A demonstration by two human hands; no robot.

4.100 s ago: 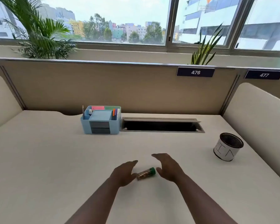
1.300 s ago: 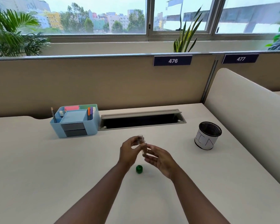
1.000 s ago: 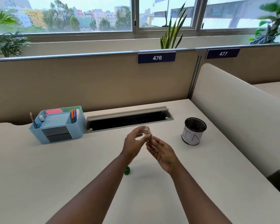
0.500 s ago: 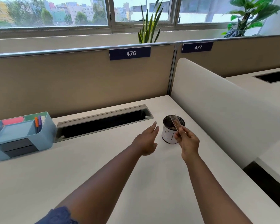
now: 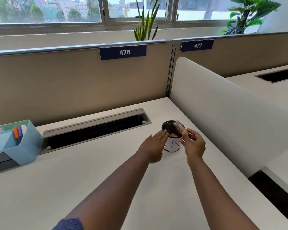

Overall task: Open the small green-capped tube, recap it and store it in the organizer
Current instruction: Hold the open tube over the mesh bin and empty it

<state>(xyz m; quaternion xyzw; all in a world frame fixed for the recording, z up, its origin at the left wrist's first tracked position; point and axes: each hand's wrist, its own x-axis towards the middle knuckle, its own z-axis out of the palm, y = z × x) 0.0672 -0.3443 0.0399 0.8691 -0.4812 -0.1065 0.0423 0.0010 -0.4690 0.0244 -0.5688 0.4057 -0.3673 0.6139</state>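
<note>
While right hand (image 5: 194,145) grips it; tube (image 5: 179,128) tilted, mouth up-left over cup (image 5: 171,145)

The tube (image 5: 179,128) looks like clear glossy plastic. The cup (image 5: 172,138) has black mesh inside and a white, paper-like wall. The desk (image 5: 73,180) is smooth and matt; the organizer (image 5: 25,146), at left, smooth plastic.

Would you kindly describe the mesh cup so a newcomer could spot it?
Start at the curved white divider on the desk's right side. Just left of it, between the two hands, stands the mesh cup: the only round container, with a black mesh inside and a white wrap.
</note>
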